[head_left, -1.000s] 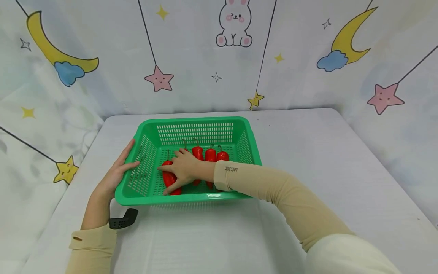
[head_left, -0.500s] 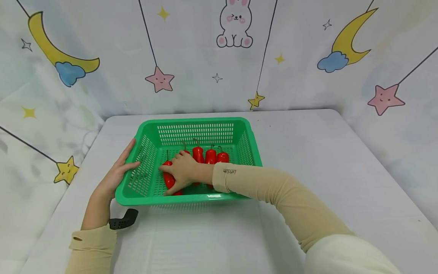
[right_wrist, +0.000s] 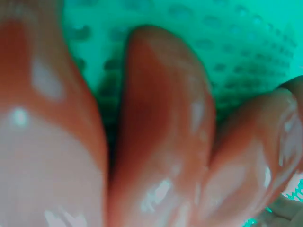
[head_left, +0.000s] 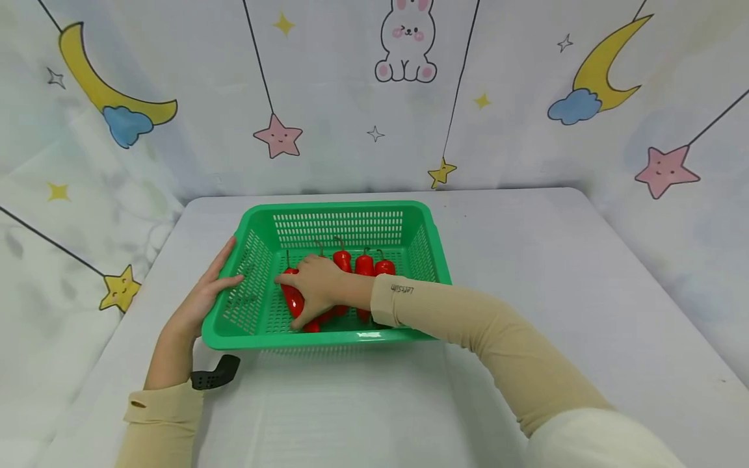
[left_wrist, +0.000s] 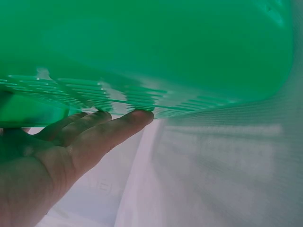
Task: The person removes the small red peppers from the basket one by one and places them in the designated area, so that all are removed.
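Observation:
Several red chili peppers (head_left: 364, 266) lie side by side in a green plastic basket (head_left: 339, 207), stems toward its far wall. My right hand (head_left: 318, 286) is down among the leftmost ones. Its thumb and index finger lie across the leftmost chili pepper (head_left: 292, 299) and grip it; the other fingers are hidden beneath the hand. In the right wrist view, glossy chili peppers (right_wrist: 163, 123) fill the picture close up. My left hand (head_left: 201, 296) rests on the basket's left side, its thumb over the rim. The left wrist view shows its straight fingers (left_wrist: 111, 135) touching the slotted outer wall.
The basket stands on a white-covered table (head_left: 526, 260), left of the middle. Behind rises a cloth backdrop (head_left: 339, 65) printed with stars, moons and a rabbit. A black strap-like piece (head_left: 216, 374) sits at the left wrist.
My right hand has drawn its spread fingers and thumb closer together around the leftmost chili pepper, which has shifted slightly. My left hand stays on the basket. The whole view has moved slightly.

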`<state>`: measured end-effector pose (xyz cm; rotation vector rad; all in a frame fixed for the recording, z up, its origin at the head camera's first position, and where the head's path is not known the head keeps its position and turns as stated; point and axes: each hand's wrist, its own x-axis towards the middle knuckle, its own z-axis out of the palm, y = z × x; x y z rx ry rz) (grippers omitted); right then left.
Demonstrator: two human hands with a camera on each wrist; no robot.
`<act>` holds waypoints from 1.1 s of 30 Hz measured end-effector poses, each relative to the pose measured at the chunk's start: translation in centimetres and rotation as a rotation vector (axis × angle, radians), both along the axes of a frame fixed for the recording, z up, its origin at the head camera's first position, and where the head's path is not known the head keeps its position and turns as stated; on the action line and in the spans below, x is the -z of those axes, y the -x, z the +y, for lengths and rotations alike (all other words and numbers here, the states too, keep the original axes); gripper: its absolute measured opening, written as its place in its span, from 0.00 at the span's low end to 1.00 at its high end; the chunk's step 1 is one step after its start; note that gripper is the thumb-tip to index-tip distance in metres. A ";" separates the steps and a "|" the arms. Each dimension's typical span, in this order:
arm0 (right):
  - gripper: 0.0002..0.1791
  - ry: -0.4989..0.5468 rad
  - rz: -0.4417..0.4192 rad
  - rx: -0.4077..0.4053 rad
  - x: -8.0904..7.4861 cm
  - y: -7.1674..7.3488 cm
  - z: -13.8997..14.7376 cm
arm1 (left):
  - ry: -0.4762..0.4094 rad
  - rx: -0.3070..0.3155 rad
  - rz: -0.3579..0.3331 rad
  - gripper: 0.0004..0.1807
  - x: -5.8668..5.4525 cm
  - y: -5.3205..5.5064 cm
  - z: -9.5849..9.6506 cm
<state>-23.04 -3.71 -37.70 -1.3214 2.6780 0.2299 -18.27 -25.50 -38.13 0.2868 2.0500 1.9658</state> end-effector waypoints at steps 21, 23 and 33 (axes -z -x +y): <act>0.46 0.208 -0.157 0.037 -6.8 0.9 2.4 | 0.019 -0.044 0.016 0.37 -0.6 0.4 -0.6; 0.46 0.218 -0.172 0.059 -7.2 0.7 2.9 | 0.037 -0.048 0.008 0.37 -0.4 0.3 -0.5; 0.45 0.305 -0.236 0.128 -8.9 0.1 6.6 | 0.064 -0.059 -0.010 0.37 0.0 0.0 -0.4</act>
